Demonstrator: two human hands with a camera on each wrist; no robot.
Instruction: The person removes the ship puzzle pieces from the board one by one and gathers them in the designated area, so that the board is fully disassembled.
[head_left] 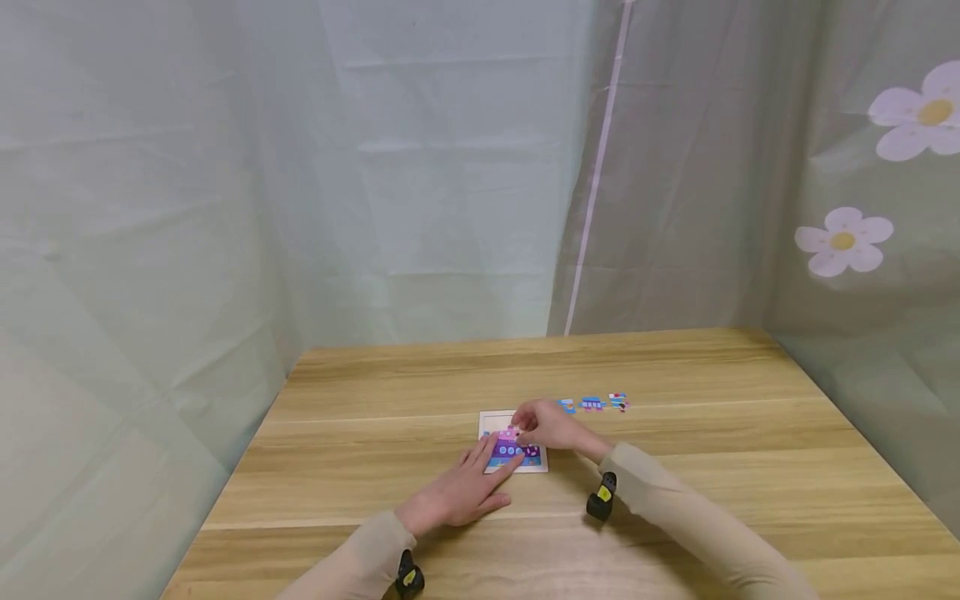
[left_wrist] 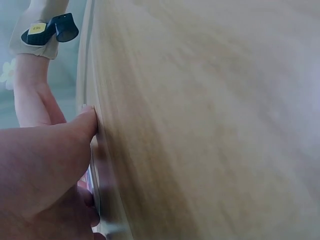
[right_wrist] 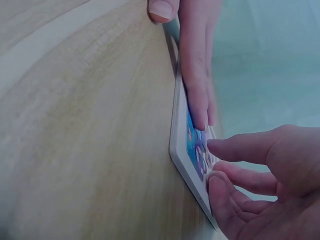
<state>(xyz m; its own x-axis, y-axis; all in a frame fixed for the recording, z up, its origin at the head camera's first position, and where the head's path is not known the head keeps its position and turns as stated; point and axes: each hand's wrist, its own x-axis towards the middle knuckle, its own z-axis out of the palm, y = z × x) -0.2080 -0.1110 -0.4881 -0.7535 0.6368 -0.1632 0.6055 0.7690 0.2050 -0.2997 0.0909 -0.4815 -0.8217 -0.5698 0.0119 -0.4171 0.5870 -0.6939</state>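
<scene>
A small jigsaw puzzle in a white tray (head_left: 495,414) lies on the table, with a purple and pink picture partly filled in over blue. My left hand (head_left: 465,487) rests on its lower left part, fingers straight and spread across the picture; the thumb lies on the table beside the tray. Over the tray's right side, my right hand (head_left: 551,425) pinches a small puzzle piece between thumb and fingers, mostly hidden by the fingertips. In the right wrist view, those fingertips (right_wrist: 216,146) are right at the picture surface, close to the left hand's fingers.
Three loose puzzle pieces lie in a row behind and right of the tray: a blue one (head_left: 566,406), a blue and purple one (head_left: 592,404) and a multicoloured one (head_left: 618,402). Pale curtains (head_left: 450,208) hang around the wooden table (head_left: 360,450).
</scene>
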